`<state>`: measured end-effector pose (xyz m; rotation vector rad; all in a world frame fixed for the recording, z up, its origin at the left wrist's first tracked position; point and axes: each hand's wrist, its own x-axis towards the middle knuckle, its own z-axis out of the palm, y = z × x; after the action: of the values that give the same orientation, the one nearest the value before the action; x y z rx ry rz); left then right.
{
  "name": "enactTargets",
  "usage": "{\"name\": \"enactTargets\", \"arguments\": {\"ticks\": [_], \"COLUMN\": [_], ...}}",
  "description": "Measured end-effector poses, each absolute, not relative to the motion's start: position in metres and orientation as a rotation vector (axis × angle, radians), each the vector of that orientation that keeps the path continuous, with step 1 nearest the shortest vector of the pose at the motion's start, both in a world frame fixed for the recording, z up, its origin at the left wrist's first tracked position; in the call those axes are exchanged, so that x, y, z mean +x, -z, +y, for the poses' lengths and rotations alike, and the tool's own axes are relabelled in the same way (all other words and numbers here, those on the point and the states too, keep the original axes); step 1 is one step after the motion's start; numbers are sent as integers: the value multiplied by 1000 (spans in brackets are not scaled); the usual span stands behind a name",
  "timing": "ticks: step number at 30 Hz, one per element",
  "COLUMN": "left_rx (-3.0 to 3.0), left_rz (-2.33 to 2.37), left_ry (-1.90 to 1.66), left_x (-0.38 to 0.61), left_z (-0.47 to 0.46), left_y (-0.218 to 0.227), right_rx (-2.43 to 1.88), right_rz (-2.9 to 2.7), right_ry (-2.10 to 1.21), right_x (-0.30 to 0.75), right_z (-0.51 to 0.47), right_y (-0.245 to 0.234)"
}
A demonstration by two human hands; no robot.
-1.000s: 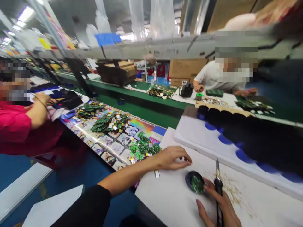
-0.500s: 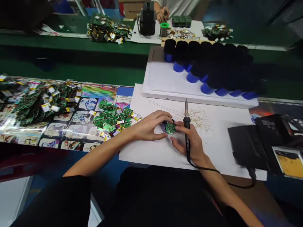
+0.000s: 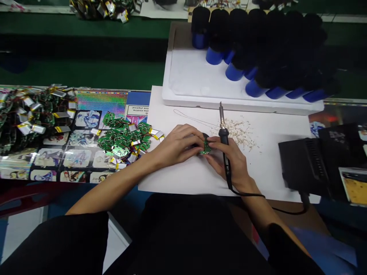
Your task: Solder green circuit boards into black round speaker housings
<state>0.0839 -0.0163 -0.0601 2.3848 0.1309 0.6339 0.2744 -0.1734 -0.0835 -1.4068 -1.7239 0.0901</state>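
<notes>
Above the white sheet [image 3: 177, 179], my left hand [image 3: 183, 145] is closed around a dark round housing, mostly hidden by the fingers. A small green circuit board [image 3: 206, 147] sits at its open end, facing right. My right hand [image 3: 231, 158] pinches the board's edge with thumb and fingertips. The same hand carries a soldering iron [image 3: 225, 147], black-handled, its metal tip pointing away from me and clear of the board. A thin loop of solder wire [image 3: 189, 117] lies beyond my hands, beside a scatter of small pale bits [image 3: 241, 133].
Loose circuit boards with small battery cells [image 3: 126, 139] lie left of my forearm, with a larger heap [image 3: 34, 114] farther left. A white foam tray [image 3: 186, 84] bearing several black-and-blue cylinders [image 3: 233, 71] stands beyond. At right are a black box [image 3: 301, 168] and a yellow sponge [image 3: 355, 189].
My view has tipped downward, so the co-worker across the bench is out of frame. My left fingers have closed in on the circuit board, which is turned more edge-on.
</notes>
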Motion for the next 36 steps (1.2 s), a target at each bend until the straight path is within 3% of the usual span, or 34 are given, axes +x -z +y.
{"name": "enactTargets", "arguments": {"ticks": [11,36], "left_rx": [2293,2467], "left_rz": [192,106], "left_ry": [-636,-528], "left_x": [87,87], "left_z": [-24,-19], "left_y": [62,60], "right_rx": [-1428,-1530], "right_rz": [-1665,-1689], "right_ry": [-67,-22], "right_x": [267,271], "right_z": [-173,-179], "right_y": [62,72]}}
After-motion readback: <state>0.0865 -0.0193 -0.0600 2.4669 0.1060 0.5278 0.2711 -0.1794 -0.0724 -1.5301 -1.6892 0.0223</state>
